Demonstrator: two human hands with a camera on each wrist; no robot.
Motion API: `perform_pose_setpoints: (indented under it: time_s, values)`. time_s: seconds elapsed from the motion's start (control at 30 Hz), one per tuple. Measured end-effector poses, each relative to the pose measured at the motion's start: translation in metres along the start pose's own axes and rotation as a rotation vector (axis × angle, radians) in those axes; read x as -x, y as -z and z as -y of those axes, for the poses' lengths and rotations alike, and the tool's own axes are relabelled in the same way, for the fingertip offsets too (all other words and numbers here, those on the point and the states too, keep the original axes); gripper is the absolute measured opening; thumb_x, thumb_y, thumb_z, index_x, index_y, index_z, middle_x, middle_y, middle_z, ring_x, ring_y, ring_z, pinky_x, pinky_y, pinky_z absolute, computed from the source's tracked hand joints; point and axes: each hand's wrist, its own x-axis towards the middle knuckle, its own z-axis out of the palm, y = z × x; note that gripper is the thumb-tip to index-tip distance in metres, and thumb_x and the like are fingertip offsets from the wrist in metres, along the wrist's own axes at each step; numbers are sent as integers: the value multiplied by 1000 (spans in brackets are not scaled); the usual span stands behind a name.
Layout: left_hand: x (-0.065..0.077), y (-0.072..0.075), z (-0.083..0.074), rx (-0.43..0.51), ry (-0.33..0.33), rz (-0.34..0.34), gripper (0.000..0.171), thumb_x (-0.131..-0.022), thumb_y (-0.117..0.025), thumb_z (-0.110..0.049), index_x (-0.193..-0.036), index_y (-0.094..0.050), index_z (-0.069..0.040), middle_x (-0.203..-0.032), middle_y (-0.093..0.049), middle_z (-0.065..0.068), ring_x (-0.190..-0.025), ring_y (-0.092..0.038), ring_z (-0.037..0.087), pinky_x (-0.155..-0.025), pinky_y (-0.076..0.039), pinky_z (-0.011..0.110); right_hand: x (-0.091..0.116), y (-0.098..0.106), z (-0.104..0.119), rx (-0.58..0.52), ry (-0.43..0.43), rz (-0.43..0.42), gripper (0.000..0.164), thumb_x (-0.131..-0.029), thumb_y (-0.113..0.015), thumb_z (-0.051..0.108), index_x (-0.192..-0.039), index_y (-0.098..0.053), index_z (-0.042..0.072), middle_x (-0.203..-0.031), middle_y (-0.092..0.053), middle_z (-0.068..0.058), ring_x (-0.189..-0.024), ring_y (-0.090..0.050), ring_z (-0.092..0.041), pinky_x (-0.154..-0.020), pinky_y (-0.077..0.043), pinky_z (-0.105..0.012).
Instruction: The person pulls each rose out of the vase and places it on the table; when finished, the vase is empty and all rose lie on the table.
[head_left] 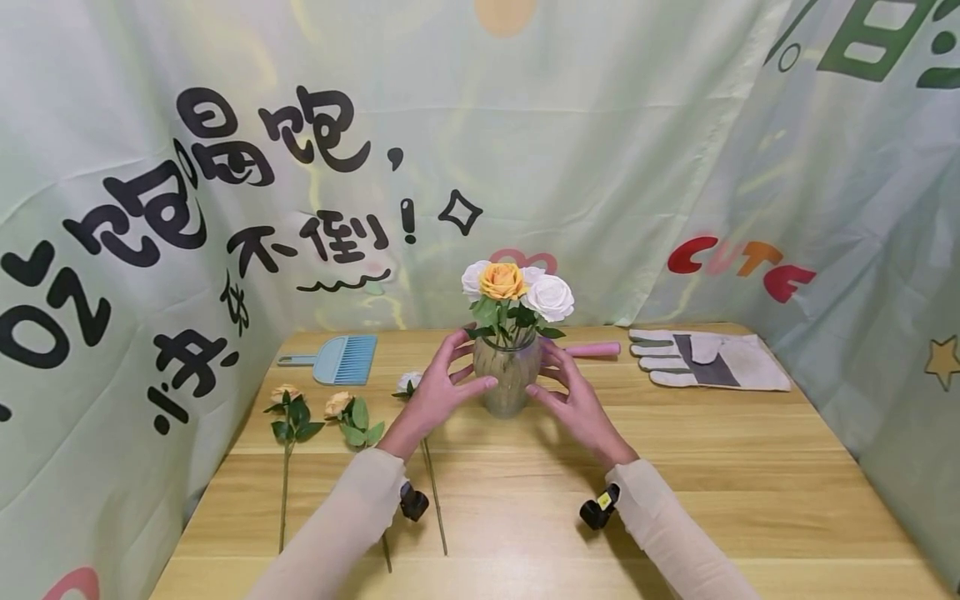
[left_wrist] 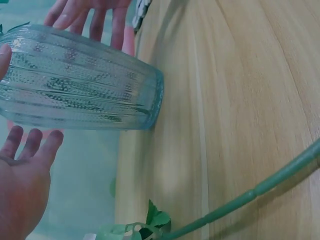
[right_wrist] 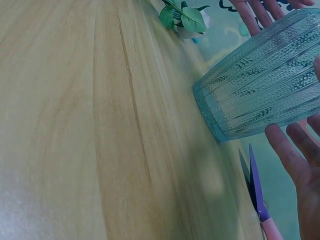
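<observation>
A pale green cloth (head_left: 570, 167) with black lettering hangs behind the wooden table (head_left: 750, 492). At the far left of the table lies an orange rose (head_left: 288, 421), its stem running toward the person. A blue dustpan (head_left: 327, 362) with a blue brush (head_left: 362, 360) lies behind it, near the back edge. Next comes a second orange rose (head_left: 358, 425), its stem partly covered by the left sleeve (head_left: 348, 508), then a white rose (head_left: 410, 382), which the left forearm crosses.

The left hand (head_left: 438, 387) is spread and loosely curved at the left side of the glass vase (head_left: 504, 387), its thumb toward the front. The vase stands upright on the table, between the two hands, with one orange bloom (head_left: 502, 282) and several white blooms (head_left: 550, 297) in it. The right hand (head_left: 577, 400) mirrors the left, fingers apart and relaxed along the vase's right side; whether the fingertips actually touch the glass is hard to tell. Behind the right hand lies a tool with a pink handle (head_left: 596, 350) and, in the right wrist view, a pointed purple blade (right_wrist: 256, 182). At the far right lies a white and grey glove (head_left: 738, 362).
</observation>
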Motion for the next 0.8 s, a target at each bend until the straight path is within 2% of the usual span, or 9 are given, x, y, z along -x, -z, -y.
perform_pose_setpoints:
  time_s: [0.1,0.27,0.4,0.53,0.63,0.8]
  values:
    - [-2,-3,2,-13,-22,3,86,-96,-87,-16,-167,-38,-26,-170,-39,1,-158,-41,30,-129,-43,52,0,1,1,-4,-3,0,78,-106,-73,15,-170,-33,36,-166,-48,-13,-147,-53,-39,-108,-60,-35]
    - [-3,-7,3,-38,-8,0,83,-96,-88,-23,-164,-41,-32,-168,-42,-4,-157,-43,28,-129,-44,51,1,2,2,1,-2,-3,77,-106,-73,16,-170,-34,35,-165,-49,-14,-147,-53,-40,-108,-60,-32]
    - [-3,-6,3,-47,6,-7,82,-96,-88,-25,-163,-43,-33,-167,-43,-6,-157,-43,28,-128,-45,49,0,9,6,50,0,-44,72,-107,-72,20,-169,-36,25,-164,-50,-15,-148,-53,-42,-110,-58,-27]
    - [-3,-6,3,-52,17,-9,81,-96,-88,-27,-163,-43,-31,-168,-44,-3,-158,-42,29,-129,-44,50,-4,20,17,92,24,-116,61,-109,-70,20,-163,-44,10,-158,-58,-19,-146,-56,-39,-108,-54,-16]
    - [-2,-5,3,-55,25,-11,82,-95,-88,-28,-164,-43,-30,-169,-43,-1,-160,-40,30,-129,-44,51,-7,27,32,100,76,-164,52,-109,-69,17,-157,-52,7,-149,-64,-20,-135,-64,-27,-106,-54,-14]
    - [-2,-5,4,-55,33,-15,81,-95,-89,-30,-163,-44,-31,-168,-44,-3,-159,-42,29,-129,-44,50,-13,34,56,124,208,-212,36,-107,-70,8,-142,-64,2,-139,-69,-19,-119,-69,-8,-102,-57,-14]
